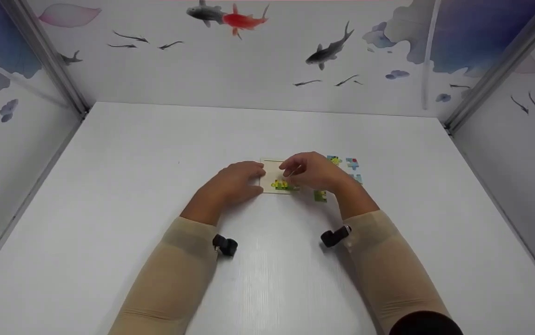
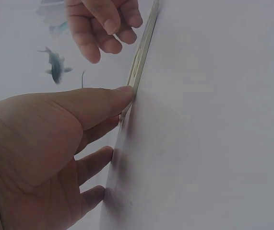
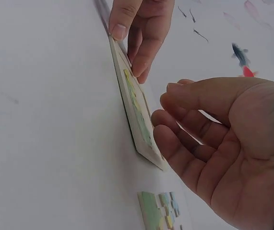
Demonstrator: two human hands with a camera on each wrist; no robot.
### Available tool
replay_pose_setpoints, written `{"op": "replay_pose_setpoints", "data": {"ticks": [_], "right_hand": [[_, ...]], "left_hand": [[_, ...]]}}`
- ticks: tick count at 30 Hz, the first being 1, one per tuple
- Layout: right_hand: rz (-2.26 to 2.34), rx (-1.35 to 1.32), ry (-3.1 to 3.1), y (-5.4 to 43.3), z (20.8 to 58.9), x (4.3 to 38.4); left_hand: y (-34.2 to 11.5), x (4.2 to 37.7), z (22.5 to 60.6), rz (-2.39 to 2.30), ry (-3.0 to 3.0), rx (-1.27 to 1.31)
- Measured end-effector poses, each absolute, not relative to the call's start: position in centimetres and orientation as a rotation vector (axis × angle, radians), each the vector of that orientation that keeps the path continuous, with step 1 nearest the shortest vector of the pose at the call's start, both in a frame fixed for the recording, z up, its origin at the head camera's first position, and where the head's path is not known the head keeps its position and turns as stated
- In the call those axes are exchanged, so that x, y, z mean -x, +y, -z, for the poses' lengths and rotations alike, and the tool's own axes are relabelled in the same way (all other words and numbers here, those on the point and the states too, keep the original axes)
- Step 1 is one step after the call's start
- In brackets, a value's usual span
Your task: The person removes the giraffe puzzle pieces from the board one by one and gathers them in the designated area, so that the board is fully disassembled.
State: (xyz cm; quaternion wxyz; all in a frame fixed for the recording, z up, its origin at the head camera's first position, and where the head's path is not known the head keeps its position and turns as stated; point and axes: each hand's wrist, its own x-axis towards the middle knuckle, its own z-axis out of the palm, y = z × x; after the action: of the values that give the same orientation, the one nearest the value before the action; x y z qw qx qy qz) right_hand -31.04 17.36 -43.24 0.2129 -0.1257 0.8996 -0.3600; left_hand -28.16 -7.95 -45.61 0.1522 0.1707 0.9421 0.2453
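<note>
A shallow puzzle board with a pale bare base lies flat on the white table. Joined green and yellow puzzle pieces sit in it along the near side. My left hand holds the board by its left edge, thumb at the near corner in the left wrist view and fingers farther back. Over the board's right part hovers my right hand, apart from it. Its fingers are loosely bent, and no piece shows between them in the right wrist view. The hand hides the right end of the board in the head view.
Loose puzzle pieces lie right of the board: a green piece near the front, a blue piece with a red spot farther back, and others partly behind the right wrist. Printed walls enclose the table at the back and sides.
</note>
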Motion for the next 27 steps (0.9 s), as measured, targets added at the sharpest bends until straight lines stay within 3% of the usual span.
{"op": "replay_pose_setpoints", "data": {"ticks": [27], "right_hand": [[0.771,0.421,2.535,16.1,44.7,30.8]], "left_hand": [[-8.1,28.4,45.8,-0.673,2.701,-0.536]]}}
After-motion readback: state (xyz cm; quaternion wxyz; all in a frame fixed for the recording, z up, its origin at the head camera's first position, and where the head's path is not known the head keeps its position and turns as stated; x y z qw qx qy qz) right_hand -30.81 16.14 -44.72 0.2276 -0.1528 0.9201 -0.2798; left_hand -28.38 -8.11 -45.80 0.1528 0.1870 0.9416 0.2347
